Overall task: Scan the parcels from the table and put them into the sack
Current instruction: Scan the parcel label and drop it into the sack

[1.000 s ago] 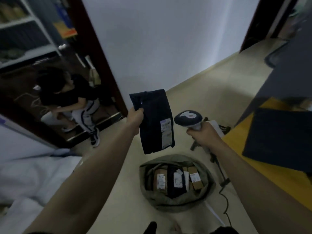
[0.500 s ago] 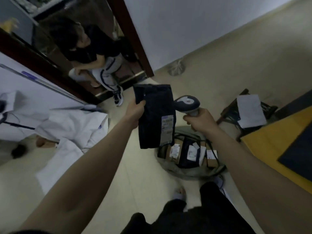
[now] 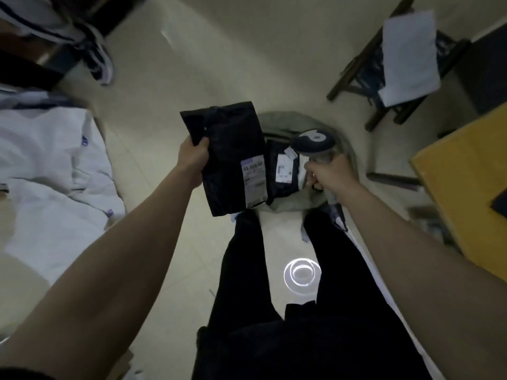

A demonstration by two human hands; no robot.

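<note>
- Black parcel (image 3: 233,160) is hanging over the grey sack's (image 3: 290,204) left edge, left hand (image 3: 193,157) fingers pinching its far-left corner.
- Right hand (image 3: 329,174) is gripping the scanner (image 3: 314,139), fingers wrapped round its handle above the sack.

The parcel (image 3: 227,160) is a dark plastic mailing bag, smooth with a faint sheen and soft creases, carrying a matt white paper label (image 3: 253,182). The scanner (image 3: 314,142) looks like hard plastic, its head dark and smooth with a pale marking. The sack (image 3: 290,201) is dull grey-green cloth, limp and wrinkled. Inside it lies another dark plastic bag (image 3: 282,174) with a paper label. The floor (image 3: 219,64) is pale, smooth and glossy, mirroring a ring of light. The table (image 3: 466,193) has a matt yellow top. The chair (image 3: 365,64) looks like dark wood, with a white sheet of paper (image 3: 408,56) on it.
</note>
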